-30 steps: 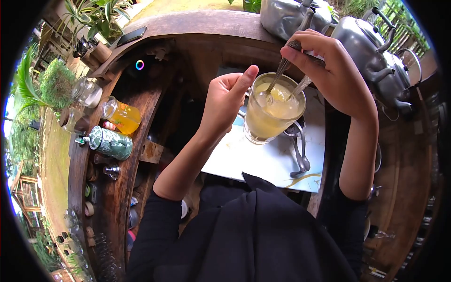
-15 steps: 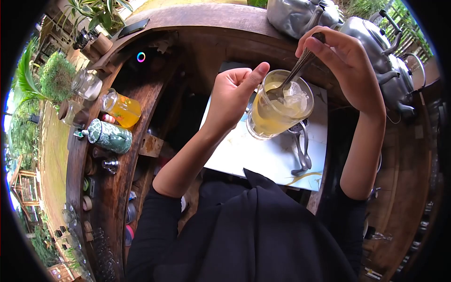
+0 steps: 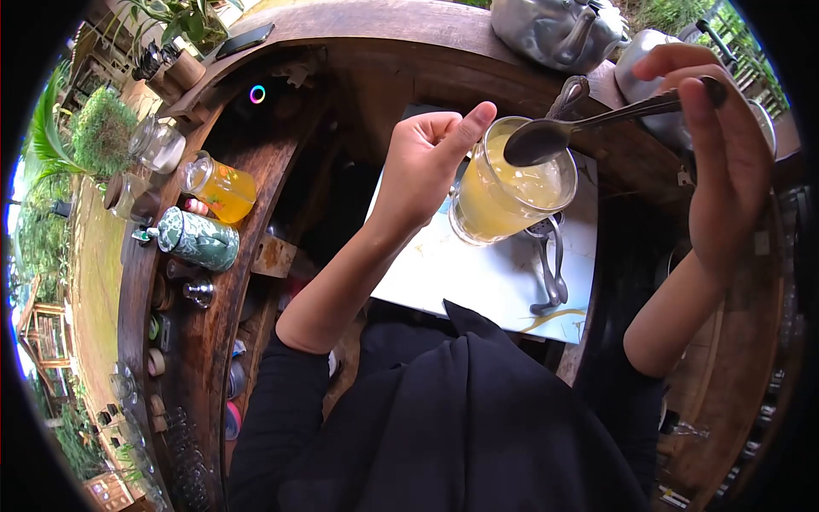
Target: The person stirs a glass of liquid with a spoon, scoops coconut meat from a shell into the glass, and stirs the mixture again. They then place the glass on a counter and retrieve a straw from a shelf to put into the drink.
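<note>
A glass mug (image 3: 512,200) of pale yellow drink with ice is tilted in front of me. My left hand (image 3: 426,166) is closed at its left side, thumb up; the handle is mostly hidden by the fingers. My right hand (image 3: 721,141) pinches the end of a metal spoon (image 3: 537,142), whose dark bowl hangs over the mug's rim. Just beyond the rim shows a looped piece of patterned metal (image 3: 570,96), which I cannot identify. Below the mug, a metal hand squeezer (image 3: 550,273) lies on a white marbled surface (image 3: 452,282).
Metal kettles (image 3: 559,34) stand on the wooden counter (image 3: 384,27) at the back right. On the left shelf are a jar of orange liquid (image 3: 223,192), a green speckled enamel container (image 3: 200,239) and clear jars (image 3: 158,147). A phone (image 3: 246,40) lies at the back left.
My right hand has moved right and lifted the spoon out of the drink; the spoon now lies nearly level above the rim. The left hand and mug have barely moved.
</note>
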`<state>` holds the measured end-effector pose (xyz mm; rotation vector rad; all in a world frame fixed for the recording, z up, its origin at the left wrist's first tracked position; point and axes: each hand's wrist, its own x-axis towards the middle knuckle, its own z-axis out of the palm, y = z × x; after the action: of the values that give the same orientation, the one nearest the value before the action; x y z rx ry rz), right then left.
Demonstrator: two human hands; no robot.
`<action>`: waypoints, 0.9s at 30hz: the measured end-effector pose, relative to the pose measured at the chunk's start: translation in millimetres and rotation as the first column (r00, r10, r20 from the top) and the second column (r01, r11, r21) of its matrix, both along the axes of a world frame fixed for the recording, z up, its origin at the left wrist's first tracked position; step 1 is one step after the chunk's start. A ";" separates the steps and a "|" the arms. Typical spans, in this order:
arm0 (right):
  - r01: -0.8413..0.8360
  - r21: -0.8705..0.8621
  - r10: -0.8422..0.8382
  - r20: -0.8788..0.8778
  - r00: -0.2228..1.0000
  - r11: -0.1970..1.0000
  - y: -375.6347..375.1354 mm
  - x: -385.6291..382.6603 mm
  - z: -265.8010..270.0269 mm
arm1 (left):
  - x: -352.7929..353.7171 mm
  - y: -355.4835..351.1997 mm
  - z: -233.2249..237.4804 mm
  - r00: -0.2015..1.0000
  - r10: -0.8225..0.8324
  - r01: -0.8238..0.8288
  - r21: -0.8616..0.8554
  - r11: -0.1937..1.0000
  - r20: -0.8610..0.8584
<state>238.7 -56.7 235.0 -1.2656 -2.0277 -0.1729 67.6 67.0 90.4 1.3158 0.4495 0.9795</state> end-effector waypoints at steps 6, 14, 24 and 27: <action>0.079 0.105 -0.090 0.103 0.991 0.991 -14.2 9.4 1.2 | -1.8 -1.2 3.7 1.000 0.009 -0.009 0.021 1.000 -0.017; 0.083 0.060 -0.089 0.117 0.989 0.995 -24.2 5.8 5.0 | -3.2 -1.4 10.5 0.999 0.028 -0.029 0.069 0.997 0.022; 0.067 0.047 -0.073 0.152 0.986 0.997 -22.1 3.3 14.2 | -8.8 5.1 20.4 0.995 0.007 -0.004 -0.025 1.000 0.102; 0.059 0.130 -0.086 0.208 0.974 0.990 -19.8 -2.7 19.3 | -10.5 9.0 21.2 0.994 -0.002 0.004 -0.025 1.000 0.109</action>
<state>236.0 -76.5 254.4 -1.2899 -2.1142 -0.4796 57.1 76.0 111.6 1.2335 0.3751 1.0345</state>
